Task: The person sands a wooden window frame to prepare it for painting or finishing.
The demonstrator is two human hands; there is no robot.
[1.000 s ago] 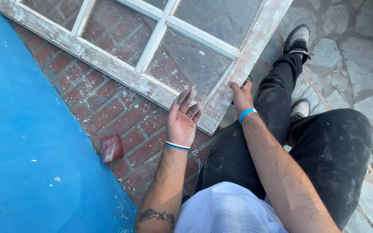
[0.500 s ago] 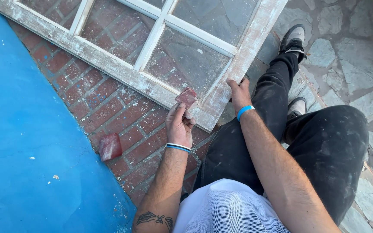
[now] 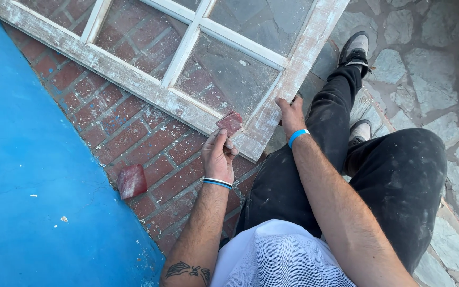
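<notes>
Sandpaper (image 3: pixel 230 123) in left hand (image 3: pixel 219 154), frame corner (image 3: pixel 251 146)

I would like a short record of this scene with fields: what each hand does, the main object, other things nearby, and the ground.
left hand: holds a small reddish sandpaper piece at the lower rail of the frame
right hand: grips the side rail of the frame
main object: old white window frame with glass panes, paint worn
nearby: second reddish sandpaper piece lying on the bricks
ground: red brick paving, blue painted surface beside it, grey stone slabs
</notes>
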